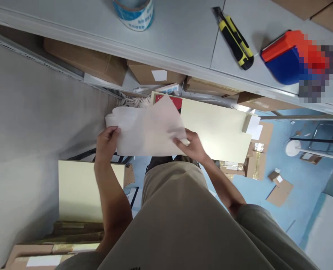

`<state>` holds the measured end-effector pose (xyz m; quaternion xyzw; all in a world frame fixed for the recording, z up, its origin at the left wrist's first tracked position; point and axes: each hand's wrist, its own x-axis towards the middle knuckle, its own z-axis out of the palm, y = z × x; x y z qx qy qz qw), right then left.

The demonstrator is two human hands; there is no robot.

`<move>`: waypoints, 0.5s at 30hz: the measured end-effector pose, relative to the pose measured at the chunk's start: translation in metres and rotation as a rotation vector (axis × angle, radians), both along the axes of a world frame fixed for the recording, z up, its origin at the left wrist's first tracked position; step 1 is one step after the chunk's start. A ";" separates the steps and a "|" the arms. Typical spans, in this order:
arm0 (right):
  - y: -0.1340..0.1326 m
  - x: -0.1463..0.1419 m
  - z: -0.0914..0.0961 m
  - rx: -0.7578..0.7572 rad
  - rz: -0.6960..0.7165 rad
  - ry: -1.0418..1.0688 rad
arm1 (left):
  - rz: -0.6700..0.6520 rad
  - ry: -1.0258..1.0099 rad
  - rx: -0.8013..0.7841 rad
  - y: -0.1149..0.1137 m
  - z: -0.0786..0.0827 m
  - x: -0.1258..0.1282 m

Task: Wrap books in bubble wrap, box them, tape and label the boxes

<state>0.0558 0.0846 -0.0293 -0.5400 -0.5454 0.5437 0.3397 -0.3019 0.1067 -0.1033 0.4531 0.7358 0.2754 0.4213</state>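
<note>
Head view, paper sheet (146, 131), red label (173, 101) half-hidden

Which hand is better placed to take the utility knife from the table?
Likely the right hand: it holds the white sheet on the side nearer the utility knife; the left hand is farther.

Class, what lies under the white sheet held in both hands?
Under the sheet is a cream board with a red patch at its corner. The sheet covers the board's left part.
</note>
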 end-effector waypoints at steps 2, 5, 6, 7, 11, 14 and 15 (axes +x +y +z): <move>-0.024 0.046 0.012 0.001 -0.056 0.005 | -0.051 -0.032 0.045 -0.002 0.029 0.036; -0.062 0.119 0.015 -0.016 -0.215 -0.049 | -0.105 -0.058 0.126 -0.009 0.048 0.102; -0.074 0.143 0.013 -0.030 -0.284 -0.076 | -0.122 -0.074 0.144 -0.012 0.046 0.127; -0.085 0.168 0.009 -0.047 -0.354 -0.103 | -0.140 -0.090 0.155 -0.015 0.041 0.153; -0.117 0.260 -0.028 -0.122 -0.485 -0.169 | -0.205 -0.030 0.190 -0.033 -0.011 0.261; -0.129 0.316 -0.081 -0.178 -0.479 -0.135 | -0.254 0.074 0.148 -0.048 -0.059 0.325; -0.131 0.331 -0.101 -0.210 -0.485 -0.118 | -0.296 0.102 0.119 -0.053 -0.072 0.340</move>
